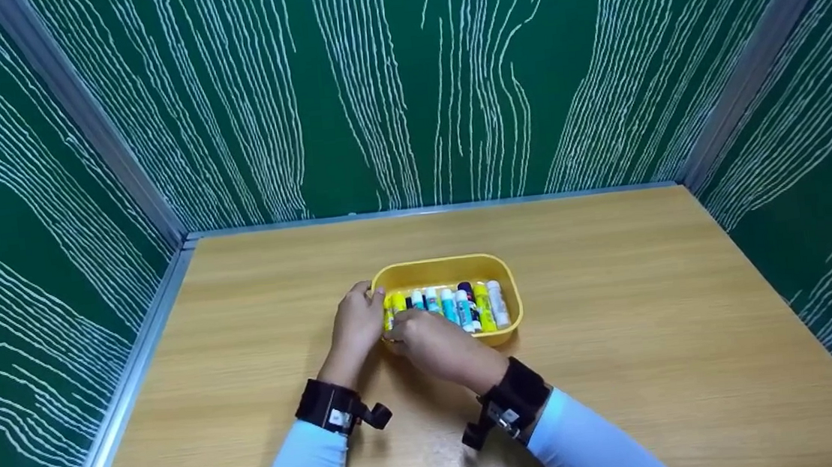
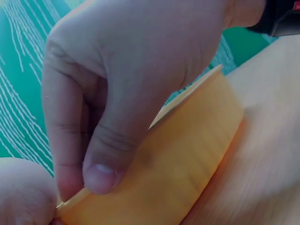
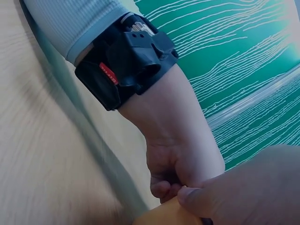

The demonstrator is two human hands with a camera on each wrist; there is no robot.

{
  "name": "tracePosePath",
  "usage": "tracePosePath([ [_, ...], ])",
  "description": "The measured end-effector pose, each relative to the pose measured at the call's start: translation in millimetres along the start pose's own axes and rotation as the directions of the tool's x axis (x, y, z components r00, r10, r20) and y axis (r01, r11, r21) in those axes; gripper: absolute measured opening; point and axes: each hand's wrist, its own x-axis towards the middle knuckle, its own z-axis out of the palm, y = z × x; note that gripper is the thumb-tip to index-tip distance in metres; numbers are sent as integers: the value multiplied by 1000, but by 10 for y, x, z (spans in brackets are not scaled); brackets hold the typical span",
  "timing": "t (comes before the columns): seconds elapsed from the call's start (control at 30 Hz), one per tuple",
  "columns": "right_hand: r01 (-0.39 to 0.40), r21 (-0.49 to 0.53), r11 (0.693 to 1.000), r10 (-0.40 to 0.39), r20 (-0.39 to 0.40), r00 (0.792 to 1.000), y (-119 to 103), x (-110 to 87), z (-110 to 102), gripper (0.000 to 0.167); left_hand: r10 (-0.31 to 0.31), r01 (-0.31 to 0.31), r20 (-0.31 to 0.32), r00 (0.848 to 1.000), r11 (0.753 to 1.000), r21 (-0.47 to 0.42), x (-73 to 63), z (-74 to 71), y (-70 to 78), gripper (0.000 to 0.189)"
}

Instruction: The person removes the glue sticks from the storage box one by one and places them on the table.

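Yellow bin [image 1: 449, 272]: lower centre; probably light, stiff — take its rim [image 1: 433, 261]
Left hand [image 1: 358, 321]: pinching rim
Right hand [image 1: 437, 341]: cannot tell (fingertips hidden)

Left hand [image 2: 136, 61] pinches the rim of a yellow-orange container [image 2: 173, 168] – thumb [image 2: 102, 176] on the outer wall, index finger [image 2: 68, 136] over the other side of the rim. Container runs diagonally across the view, on a light wood-grain tabletop [image 2: 267, 122]. Part of the right hand [image 2: 23, 194] at lower left, cut off by the frame. Black wristband [image 2: 286, 21] top right – green panel [image 2: 14, 70] with wavy white lines behind.
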Motion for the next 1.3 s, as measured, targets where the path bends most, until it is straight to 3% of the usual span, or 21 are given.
tracePosePath([
  [0.27, -52, 46, 998, 52, 17, 999, 26, -21, -46, 13, 15, -15, -20, 1000, 1000, 20, -16, 38, -23, 40],
  [0.43, -205, 80, 976, 203, 28, 979, 150, -81, -228, 23, 23, -22, -8, 1000, 999, 25, -24, 75, -37, 40],
  [0.53, -374, 123, 919, 373, 33, 927, 259, -120, -349, 31, 11, -11, 1, 1000, 999, 47, -50, 78, -30, 41],
  [0.63, -538, 135, 832, 538, 46, 842, 387, -158, -434, 45, -9, 8, 9, 1000, 998, 57, -66, 80, -17, 42],
  [0.73, -646, 115, 755, 643, 71, 763, 517, -199, -474, 55, -19, 19, 9, 1000, 998, 57, -72, 79, -3, 43],
  [0.83, -699, 99, 708, 692, 101, 715, 631, -238, -476, 63, -22, 22, 3, 1000, 999, 48, -75, 80, 8, 43],
  [0.9, -717, 99, 690, 707, 122, 697, 695, -259, -463, 67, -20, 20, 0, 1000, 999, 44, -73, 84, 8, 44],
  [1.07, -735, 127, 666, 719, 154, 678, 785, -287, -440, 66, -12, 12, 2, 1000, 999, 42, -73, 94, 4, 46],
  [1.3, -710, 142, 690, 686, 185, 704, 831, -306, -433, 53, 10, -10, -1, 1000, 999, 48, -92, 93, -8, 47],
])
